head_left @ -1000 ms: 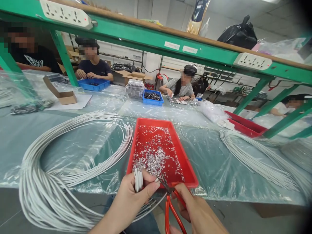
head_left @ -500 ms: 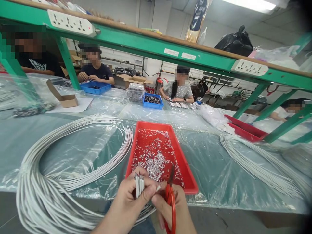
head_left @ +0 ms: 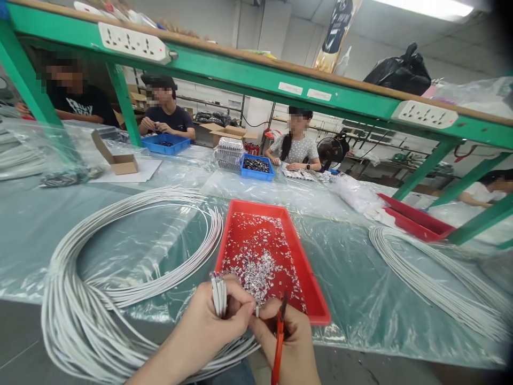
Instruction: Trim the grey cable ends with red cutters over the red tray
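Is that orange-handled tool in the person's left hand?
No, the orange-handled tool is in the right hand, while the left hand holds a bunch of white cables.

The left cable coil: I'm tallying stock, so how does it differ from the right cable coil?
The left cable coil looks thick; the right cable coil looks thinner. The left cable coil opens into a wide, rounded loop, while the right cable coil shows a narrow, elongated one. The left cable coil droops past the front edge of the table; the visible part of the right cable coil lies on it. Both are pale cables.
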`<state>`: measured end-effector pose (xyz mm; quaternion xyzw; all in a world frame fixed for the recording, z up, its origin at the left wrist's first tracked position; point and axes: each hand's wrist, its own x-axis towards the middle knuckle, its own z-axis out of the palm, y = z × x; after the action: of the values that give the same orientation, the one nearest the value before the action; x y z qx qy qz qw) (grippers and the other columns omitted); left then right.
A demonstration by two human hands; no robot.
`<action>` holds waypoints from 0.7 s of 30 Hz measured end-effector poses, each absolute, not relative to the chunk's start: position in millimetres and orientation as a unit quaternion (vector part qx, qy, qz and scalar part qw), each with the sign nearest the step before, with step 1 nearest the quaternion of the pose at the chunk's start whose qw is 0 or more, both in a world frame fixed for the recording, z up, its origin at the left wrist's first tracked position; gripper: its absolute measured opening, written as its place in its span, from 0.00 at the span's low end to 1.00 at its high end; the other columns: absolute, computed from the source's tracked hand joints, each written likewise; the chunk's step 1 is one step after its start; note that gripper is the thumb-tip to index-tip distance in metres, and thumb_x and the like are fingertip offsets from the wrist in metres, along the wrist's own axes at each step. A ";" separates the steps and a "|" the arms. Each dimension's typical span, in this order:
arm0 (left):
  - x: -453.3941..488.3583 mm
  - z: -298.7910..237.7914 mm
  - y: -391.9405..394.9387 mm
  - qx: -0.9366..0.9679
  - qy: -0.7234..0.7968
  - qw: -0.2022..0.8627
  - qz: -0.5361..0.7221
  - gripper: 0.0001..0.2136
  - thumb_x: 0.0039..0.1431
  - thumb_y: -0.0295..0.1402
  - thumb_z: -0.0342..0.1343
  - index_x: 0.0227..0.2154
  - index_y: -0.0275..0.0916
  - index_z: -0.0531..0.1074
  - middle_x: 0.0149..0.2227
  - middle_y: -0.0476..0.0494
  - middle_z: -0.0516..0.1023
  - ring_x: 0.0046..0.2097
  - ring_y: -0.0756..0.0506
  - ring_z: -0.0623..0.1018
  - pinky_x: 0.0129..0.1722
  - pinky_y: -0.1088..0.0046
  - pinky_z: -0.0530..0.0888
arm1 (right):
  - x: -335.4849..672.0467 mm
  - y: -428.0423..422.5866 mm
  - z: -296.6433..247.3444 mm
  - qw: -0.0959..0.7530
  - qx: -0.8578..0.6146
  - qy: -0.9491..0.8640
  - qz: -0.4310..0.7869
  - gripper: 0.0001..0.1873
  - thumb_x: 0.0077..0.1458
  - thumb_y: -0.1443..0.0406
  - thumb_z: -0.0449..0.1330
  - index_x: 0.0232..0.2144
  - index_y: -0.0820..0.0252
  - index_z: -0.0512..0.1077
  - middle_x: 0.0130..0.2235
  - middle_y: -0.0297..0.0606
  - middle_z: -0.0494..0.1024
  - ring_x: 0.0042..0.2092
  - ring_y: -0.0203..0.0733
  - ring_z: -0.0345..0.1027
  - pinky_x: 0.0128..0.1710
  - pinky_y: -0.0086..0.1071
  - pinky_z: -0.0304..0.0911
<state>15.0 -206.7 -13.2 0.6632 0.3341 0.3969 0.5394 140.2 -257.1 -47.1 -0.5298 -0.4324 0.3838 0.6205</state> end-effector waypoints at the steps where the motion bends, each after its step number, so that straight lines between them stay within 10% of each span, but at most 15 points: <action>1: 15.1 -12.9 -207.1 0.667 0.341 0.525 0.403 0.05 0.50 0.26 0.53 0.21 0.35 0.69 0.22 0.51 0.62 0.24 0.52 0.63 0.23 0.77 0.59 | 141.1 -256.6 -46.4 0.619 -0.537 -0.429 0.381 0.13 0.40 0.62 0.66 0.19 0.64 0.67 0.19 0.29 0.62 0.23 0.31 0.51 0.23 0.25 0.49; 9: 17.0 -12.9 -200.4 0.658 0.328 0.559 0.383 0.04 0.52 0.29 0.53 0.24 0.35 0.67 0.22 0.51 0.63 0.22 0.53 0.65 0.21 0.77 0.61 | 143.0 -261.5 -33.9 0.605 -0.480 -0.417 0.480 0.15 0.46 0.57 0.63 0.23 0.64 0.70 0.18 0.33 0.70 0.14 0.23 0.46 0.13 0.21 0.39; 21: 12.2 -8.4 -201.8 0.670 0.303 0.560 0.382 0.08 0.55 0.31 0.52 0.24 0.35 0.73 0.26 0.46 0.67 0.28 0.49 0.69 0.28 0.73 0.67 | 136.4 -257.8 -40.8 0.640 -0.552 -0.427 0.322 0.10 0.45 0.61 0.62 0.22 0.61 0.68 0.21 0.32 0.69 0.23 0.32 0.58 0.25 0.26 0.54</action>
<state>12.2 -201.8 -8.4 0.6697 0.3031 0.3821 0.5600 136.4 -257.8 -40.8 -0.5517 -0.4274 0.3223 0.6397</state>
